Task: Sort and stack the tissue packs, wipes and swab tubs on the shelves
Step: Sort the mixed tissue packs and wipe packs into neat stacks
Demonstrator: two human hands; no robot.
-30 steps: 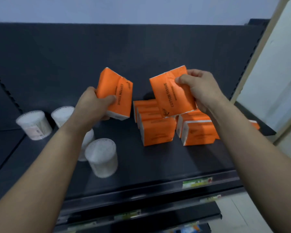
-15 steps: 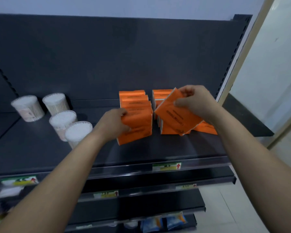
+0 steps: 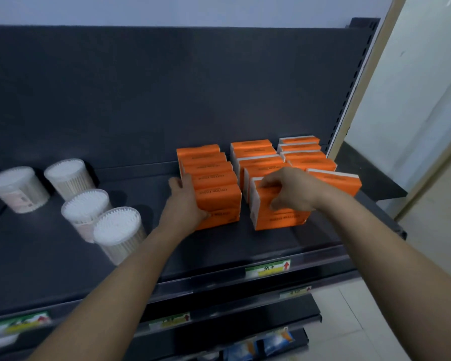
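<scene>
At the lower left of the shelf [image 3: 50, 259], four clear tubs [image 3: 119, 234] stand full of white swabs, the nearest one at the front and the others behind it toward the left edge. At the centre, the left hand [image 3: 185, 204] presses flat on the side of the front pack [image 3: 218, 207] of the left orange row, and the right hand [image 3: 288, 192] grips the front pack of the middle row [image 3: 279, 216] from above; more packs [image 3: 303, 149] run back to the wall. Half a second ago the right hand held its pack tilted in the air, and now it stands upright in the row.
</scene>
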